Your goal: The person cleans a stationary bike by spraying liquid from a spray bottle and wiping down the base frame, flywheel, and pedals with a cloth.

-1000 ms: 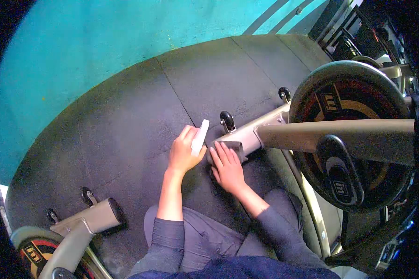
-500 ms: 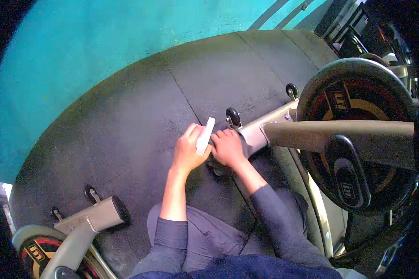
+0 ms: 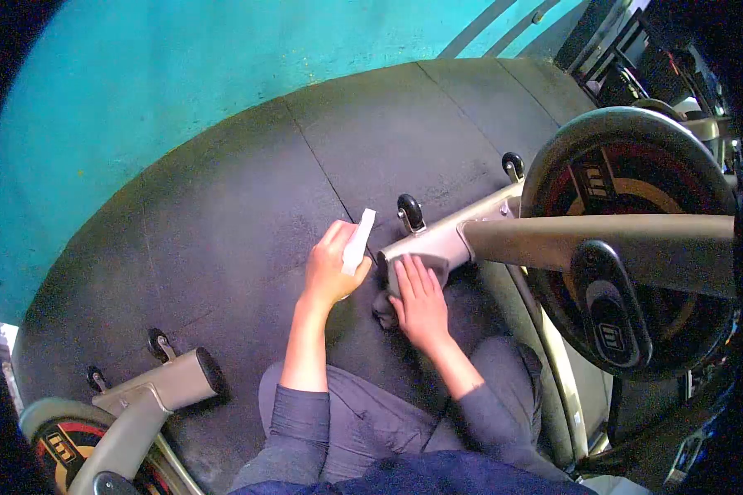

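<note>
My left hand (image 3: 330, 268) is closed around a white object (image 3: 358, 243), perhaps the top of a spray bottle, above the dark floor. To its right, my right hand (image 3: 421, 305) presses a grey cloth (image 3: 431, 266) against the near side of a metal base bar (image 3: 450, 237), close to its black end cap. The fingers lie stretched and flat over the cloth, part of which hangs below the bar. A black caster wheel (image 3: 409, 209) sticks up behind the bar.
An exercise bike's large flywheel (image 3: 627, 177) and pedal (image 3: 612, 309) stand at the right. Another bike's base (image 3: 169, 384) is at the lower left. A turquoise wall (image 3: 182, 74) borders the dark mat floor (image 3: 223, 223).
My right hand has moved down and right from the bar's end to its near side, its fingers now straighter over the cloth. My left hand has barely shifted.
</note>
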Action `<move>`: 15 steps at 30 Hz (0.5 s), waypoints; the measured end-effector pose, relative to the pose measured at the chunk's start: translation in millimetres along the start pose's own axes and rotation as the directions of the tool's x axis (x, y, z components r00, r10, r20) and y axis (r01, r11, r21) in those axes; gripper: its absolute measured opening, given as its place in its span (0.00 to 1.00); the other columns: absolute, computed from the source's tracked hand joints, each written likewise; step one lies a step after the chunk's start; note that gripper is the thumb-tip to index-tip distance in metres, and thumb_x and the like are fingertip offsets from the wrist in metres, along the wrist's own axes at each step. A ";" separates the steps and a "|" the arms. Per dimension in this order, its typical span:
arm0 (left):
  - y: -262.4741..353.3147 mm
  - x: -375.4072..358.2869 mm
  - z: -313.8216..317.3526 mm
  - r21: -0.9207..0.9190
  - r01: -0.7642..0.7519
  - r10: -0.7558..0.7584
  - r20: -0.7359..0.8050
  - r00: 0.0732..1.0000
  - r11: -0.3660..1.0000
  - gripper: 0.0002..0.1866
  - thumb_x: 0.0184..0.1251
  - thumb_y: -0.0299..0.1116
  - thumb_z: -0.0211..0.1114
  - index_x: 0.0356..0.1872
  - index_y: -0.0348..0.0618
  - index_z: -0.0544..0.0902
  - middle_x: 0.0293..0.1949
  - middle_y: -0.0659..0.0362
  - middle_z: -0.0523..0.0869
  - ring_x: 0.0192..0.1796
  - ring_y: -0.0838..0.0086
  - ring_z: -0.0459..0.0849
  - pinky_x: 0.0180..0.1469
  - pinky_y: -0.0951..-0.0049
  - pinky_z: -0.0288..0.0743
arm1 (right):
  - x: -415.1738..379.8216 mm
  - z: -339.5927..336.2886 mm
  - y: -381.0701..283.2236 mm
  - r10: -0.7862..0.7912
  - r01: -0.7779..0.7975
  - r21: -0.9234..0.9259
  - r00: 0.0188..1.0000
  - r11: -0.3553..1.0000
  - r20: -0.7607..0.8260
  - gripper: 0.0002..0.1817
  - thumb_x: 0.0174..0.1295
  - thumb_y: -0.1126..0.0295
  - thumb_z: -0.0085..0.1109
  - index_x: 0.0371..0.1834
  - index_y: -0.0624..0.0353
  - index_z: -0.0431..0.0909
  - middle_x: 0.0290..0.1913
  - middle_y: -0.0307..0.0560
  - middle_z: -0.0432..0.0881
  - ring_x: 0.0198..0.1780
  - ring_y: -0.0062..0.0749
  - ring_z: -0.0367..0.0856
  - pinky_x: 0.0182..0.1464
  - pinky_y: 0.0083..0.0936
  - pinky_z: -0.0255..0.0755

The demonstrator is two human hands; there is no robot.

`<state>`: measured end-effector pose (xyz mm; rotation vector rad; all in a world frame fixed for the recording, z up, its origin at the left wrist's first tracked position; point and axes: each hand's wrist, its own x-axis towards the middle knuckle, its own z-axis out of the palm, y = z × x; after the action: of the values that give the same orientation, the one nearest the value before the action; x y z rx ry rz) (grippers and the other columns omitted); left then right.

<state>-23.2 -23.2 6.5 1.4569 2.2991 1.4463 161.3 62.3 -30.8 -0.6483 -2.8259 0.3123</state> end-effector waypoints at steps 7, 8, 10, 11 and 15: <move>1.0 0.1 1.6 0.031 -0.039 0.038 0.012 0.999 0.999 0.19 0.45 0.29 0.68 0.42 0.40 0.78 0.40 0.51 0.79 0.42 0.51 0.82 0.43 0.58 0.79 | -3.2 -3.8 3.3 0.051 -0.052 -0.107 0.999 0.993 -0.008 0.34 0.64 0.60 0.53 0.72 0.59 0.57 0.75 0.48 0.57 0.75 0.41 0.54 0.73 0.48 0.49; 0.8 0.1 1.7 0.032 -0.039 0.039 0.012 0.999 0.999 0.19 0.45 0.29 0.68 0.42 0.40 0.78 0.40 0.51 0.79 0.42 0.51 0.82 0.43 0.58 0.79 | 4.5 -0.4 4.8 0.044 -0.047 -0.080 0.998 0.996 -0.046 0.33 0.65 0.58 0.51 0.72 0.58 0.58 0.74 0.47 0.58 0.75 0.39 0.54 0.73 0.48 0.49; 3.6 0.4 0.8 0.060 -0.075 0.074 0.029 0.997 0.995 0.19 0.44 0.28 0.68 0.42 0.39 0.78 0.40 0.51 0.79 0.42 0.51 0.82 0.43 0.59 0.79 | 19.1 2.7 6.5 0.045 -0.050 -0.090 0.997 0.995 -0.060 0.32 0.66 0.59 0.49 0.71 0.59 0.59 0.74 0.48 0.59 0.75 0.41 0.55 0.73 0.47 0.49; 3.2 0.2 2.0 0.057 -0.077 0.075 0.031 0.997 0.995 0.19 0.44 0.28 0.68 0.42 0.39 0.78 0.40 0.51 0.79 0.42 0.51 0.82 0.43 0.59 0.79 | 25.6 2.9 8.4 0.037 -0.043 -0.078 0.997 0.996 -0.074 0.31 0.66 0.59 0.49 0.71 0.60 0.60 0.73 0.49 0.59 0.74 0.41 0.56 0.73 0.47 0.50; -0.1 0.0 3.1 0.037 -0.049 0.047 0.051 0.998 0.998 0.20 0.44 0.28 0.68 0.43 0.38 0.78 0.41 0.51 0.79 0.44 0.53 0.82 0.44 0.59 0.79 | 28.2 2.6 8.2 0.057 -0.060 -0.038 0.996 0.997 -0.074 0.30 0.67 0.61 0.47 0.71 0.60 0.59 0.73 0.50 0.59 0.74 0.42 0.56 0.73 0.47 0.49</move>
<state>-21.8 -21.1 4.6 1.5502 2.2900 1.3676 139.2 81.8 -30.6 -0.7363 -2.7548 0.2371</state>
